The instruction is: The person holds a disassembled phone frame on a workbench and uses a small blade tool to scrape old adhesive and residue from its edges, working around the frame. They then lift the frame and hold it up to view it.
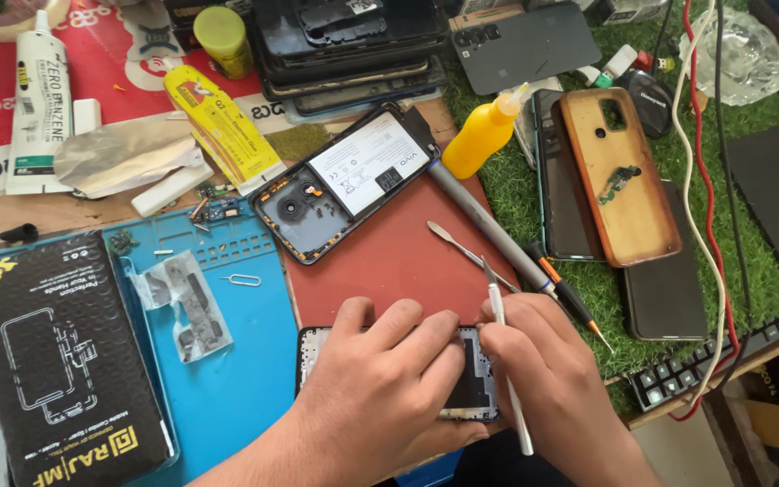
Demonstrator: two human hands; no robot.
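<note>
Phone repair workshop, opened phones, blue repair mat, glue tubes, spudgers

Both forearms come in from the bottom edge and meet low in the middle. The left hand lies palm down, fingers curled forward with their tips pressed downward, thumb tucked out of sight. The right hand sits just beside it, knuckles up, its grip pinched closed with fingertips bunched together, almost touching the left fingers.

bench: wooden tabletop | covers: green turf mat, blue work mat | light: bright, even
</note>
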